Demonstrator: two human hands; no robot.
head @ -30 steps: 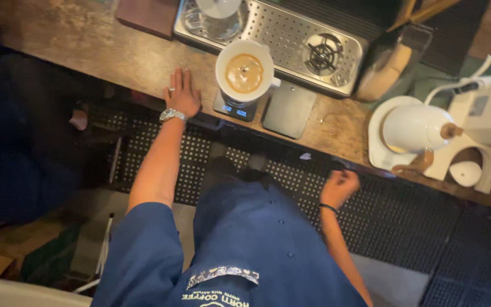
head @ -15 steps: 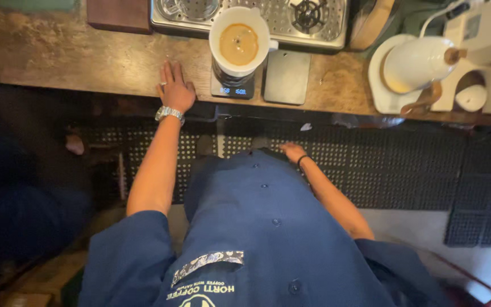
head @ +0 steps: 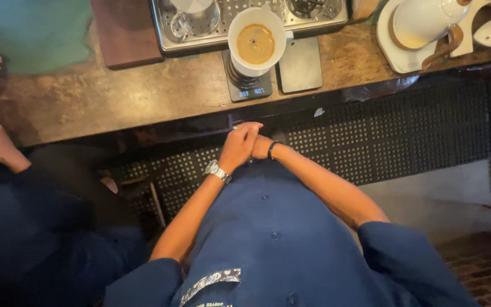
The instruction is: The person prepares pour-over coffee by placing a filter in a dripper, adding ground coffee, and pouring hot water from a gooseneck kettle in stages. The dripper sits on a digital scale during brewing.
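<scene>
Head view: hands (head: 245, 146) clasped below round white ceramic dripper (head: 256, 41).

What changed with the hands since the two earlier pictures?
The left hand came off the wooden counter and drew back to the body; the right hand rose to meet it, so they now clasp, holding nothing. The white dripper stays on the scale.

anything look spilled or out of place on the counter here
Nothing stands out. The white dripper sits upright on the black scale, with no spill on the wooden counter. Both hands are clasped below the counter edge.
</scene>
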